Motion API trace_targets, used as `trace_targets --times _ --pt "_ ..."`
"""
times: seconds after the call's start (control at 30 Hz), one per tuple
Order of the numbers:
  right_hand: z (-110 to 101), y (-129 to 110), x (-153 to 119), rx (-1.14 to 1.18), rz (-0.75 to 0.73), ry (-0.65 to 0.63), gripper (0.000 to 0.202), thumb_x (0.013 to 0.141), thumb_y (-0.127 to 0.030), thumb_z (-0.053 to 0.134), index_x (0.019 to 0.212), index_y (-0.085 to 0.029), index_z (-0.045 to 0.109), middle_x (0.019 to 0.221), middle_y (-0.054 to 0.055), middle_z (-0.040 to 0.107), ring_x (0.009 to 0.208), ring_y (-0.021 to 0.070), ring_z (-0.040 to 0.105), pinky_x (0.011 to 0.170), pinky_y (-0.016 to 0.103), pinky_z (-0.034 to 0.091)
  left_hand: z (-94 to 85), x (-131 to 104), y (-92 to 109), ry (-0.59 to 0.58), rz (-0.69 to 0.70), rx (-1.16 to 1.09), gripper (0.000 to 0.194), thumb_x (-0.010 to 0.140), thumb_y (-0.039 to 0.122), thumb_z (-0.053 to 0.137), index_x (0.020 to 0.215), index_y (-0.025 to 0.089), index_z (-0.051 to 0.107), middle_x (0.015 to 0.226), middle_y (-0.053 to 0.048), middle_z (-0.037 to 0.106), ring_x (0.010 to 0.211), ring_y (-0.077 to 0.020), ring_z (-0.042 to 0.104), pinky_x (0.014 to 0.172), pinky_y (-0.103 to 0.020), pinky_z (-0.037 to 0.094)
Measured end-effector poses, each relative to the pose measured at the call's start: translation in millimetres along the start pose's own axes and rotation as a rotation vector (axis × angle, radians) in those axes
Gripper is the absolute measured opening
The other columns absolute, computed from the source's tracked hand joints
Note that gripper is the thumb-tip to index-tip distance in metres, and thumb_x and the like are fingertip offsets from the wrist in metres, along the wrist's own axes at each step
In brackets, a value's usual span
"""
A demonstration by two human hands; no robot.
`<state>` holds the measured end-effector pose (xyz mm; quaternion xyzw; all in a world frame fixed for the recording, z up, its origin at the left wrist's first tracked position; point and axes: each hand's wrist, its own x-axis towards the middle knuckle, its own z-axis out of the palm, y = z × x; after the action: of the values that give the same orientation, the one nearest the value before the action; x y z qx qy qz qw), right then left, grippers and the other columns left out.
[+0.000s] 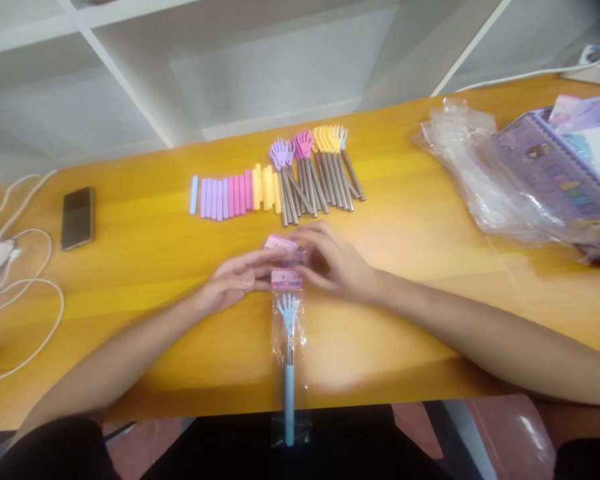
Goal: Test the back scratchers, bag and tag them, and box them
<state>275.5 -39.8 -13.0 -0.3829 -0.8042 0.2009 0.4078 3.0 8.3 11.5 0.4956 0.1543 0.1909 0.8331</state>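
Note:
A light-blue hand-shaped back scratcher (289,400) with a metal shaft sits in a clear plastic bag (297,347), its handle end reaching past the table's front edge. At the bag's top is a pink-purple header card (287,279). My left hand (233,277) is at the card's left side, fingers fairly straight and some partly behind it. From the right, my right hand (337,263) curls its fingers and thumb onto the card. Motion blur softens both hands, and the fingertips are partly hidden.
Beyond my hands lie metal-shafted scratcher heads (325,173) in several colours and a row of coloured handle sleeves (230,195). A phone (78,218) and white cables (55,320) are at left. Clear bags (470,160) and a purple printed box (555,167) occupy the right.

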Motion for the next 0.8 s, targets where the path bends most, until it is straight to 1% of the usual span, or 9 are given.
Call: trace_targets --times 0.07,0.13,0.23,0.3,0.4,0.5,0.6,0.7,0.8 --pt "2 1 0 0.038 0.056 0.004 0.053 0.103 -0.027 0.07 0.152 -0.023 0.052 0.113 0.006 0.071 0.073 0.0122 0.064 0.067 0.027 0.059 0.9 0 1 -0.01 -0.006 0.03 0.061 0.094 0.041 0.071 0.152 0.023 0.064 0.166 -0.019 0.052 0.151 -0.0433 0.052 0.12 -0.061 0.049" --pt "3 1 0 0.075 0.036 0.029 0.044 0.105 -0.025 0.068 0.147 -0.022 0.056 0.097 0.001 0.073 0.068 0.0107 0.063 0.064 0.025 0.057 1.8 0 -2 0.02 0.009 0.062 0.06 0.098 0.04 0.07 0.156 0.026 0.061 0.166 -0.019 0.052 0.149 -0.0412 0.055 0.117 -0.058 0.053" --pt "2 -2 2 0.078 -0.041 0.096 0.036 0.104 -0.022 0.069 0.139 -0.023 0.06 0.092 0.0 0.072 0.067 0.0105 0.064 0.063 0.025 0.057 4.2 -2 -9 0.121 0.0 0.138 0.078 0.099 0.03 0.073 0.169 0.039 0.038 0.164 -0.017 0.055 0.141 -0.035 0.064 0.113 -0.053 0.056" --pt "0 -6 3 0.06 -0.07 0.115 0.034 0.103 -0.022 0.071 0.135 -0.023 0.062 0.092 0.0 0.072 0.067 0.0108 0.064 0.062 0.025 0.056 6.0 -5 -14 0.163 -0.072 0.23 0.09 0.096 0.025 0.079 0.171 0.038 0.031 0.155 -0.017 0.064 0.133 -0.0311 0.071 0.113 -0.05 0.057" --pt "-3 -9 4 0.08 -0.128 0.092 0.028 0.101 -0.018 0.07 0.129 -0.024 0.066 0.097 0.002 0.072 0.076 0.0128 0.067 0.066 0.026 0.057 6.9 -7 -17 0.176 -0.16 0.349 0.071 0.096 0.027 0.079 0.162 0.023 0.05 0.131 -0.017 0.078 0.12 -0.0279 0.078 0.109 -0.045 0.06" --pt "-3 -8 4 0.101 -0.222 0.054 0.023 0.1 -0.015 0.069 0.121 -0.024 0.07 0.104 0.005 0.069 0.091 0.016 0.069 0.075 0.03 0.06 6.0 -6 -16 0.182 -0.151 0.346 0.053 0.096 0.029 0.079 0.146 0.018 0.063 0.126 -0.016 0.081 0.115 -0.0266 0.08 0.104 -0.042 0.063" --pt "-3 -5 2 0.02 -0.287 0.043 0.019 0.1 -0.021 0.073 0.118 -0.024 0.071 0.104 0.005 0.064 0.093 0.0171 0.068 0.076 0.031 0.06 5.7 -4 -14 0.182 -0.155 0.29 0.048 0.093 0.026 0.083 0.137 0.018 0.066 0.125 -0.015 0.081 0.114 -0.0256 0.08 0.104 -0.04 0.063" --pt "-5 -6 0 -0.104 -0.382 -0.004 0.016 0.103 -0.026 0.071 0.118 -0.024 0.07 0.101 0.005 0.067 0.09 0.0167 0.067 0.075 0.031 0.058 6.1 -4 -13 0.159 -0.169 0.259 0.048 0.089 0.024 0.086 0.133 0.017 0.067 0.122 -0.014 0.082 0.11 -0.0241 0.082 0.102 -0.037 0.064" --pt "-10 -11 1 -0.083 -0.335 -0.082 0.01 0.108 -0.028 0.063 0.114 -0.022 0.068 0.094 0.002 0.071 0.08 0.0137 0.064 0.07 0.028 0.054 6.5 -5 -13 0.123 -0.175 0.279 0.044 0.089 0.023 0.086 0.129 0.017 0.07 0.119 -0.013 0.082 0.107 -0.0218 0.082 0.099 -0.033 0.064"
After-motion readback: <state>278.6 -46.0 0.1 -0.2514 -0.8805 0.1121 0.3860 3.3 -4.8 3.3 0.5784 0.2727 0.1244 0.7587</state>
